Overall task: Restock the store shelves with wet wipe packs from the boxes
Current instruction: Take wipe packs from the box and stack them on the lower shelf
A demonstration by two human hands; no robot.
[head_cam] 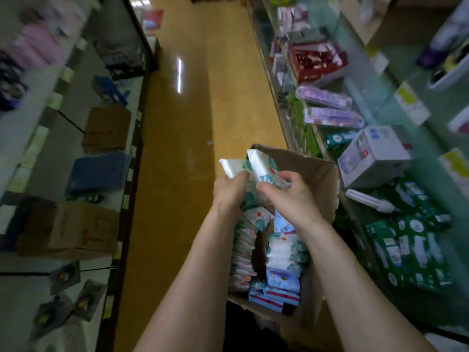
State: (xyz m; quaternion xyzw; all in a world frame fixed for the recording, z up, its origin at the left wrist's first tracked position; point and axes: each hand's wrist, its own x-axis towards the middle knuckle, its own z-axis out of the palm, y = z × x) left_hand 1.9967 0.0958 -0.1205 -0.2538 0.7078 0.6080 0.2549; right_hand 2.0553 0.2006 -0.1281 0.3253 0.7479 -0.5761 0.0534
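Observation:
An open cardboard box (pixel 322 179) stands on the aisle floor against the right shelf, filled with several wet wipe packs (pixel 284 252) in white, teal and blue wrappers. My left hand (pixel 228 189) grips one white and teal pack (pixel 233 167) above the box. My right hand (pixel 289 196) grips a second white pack (pixel 261 166) right beside it. Both packs stick up past my fingers, close together over the far end of the box.
The right shelf (pixel 360 224) carries green packets (pixel 411 250), a white box (pixel 375 156), a lamp bulb (pixel 370 199) and purple packs (pixel 330 115). The left shelf (pixel 132 174) holds brown cartons (pixel 76 229) and a blue pack (pixel 99 174). Glossy yellow aisle floor (pixel 193 110) runs ahead.

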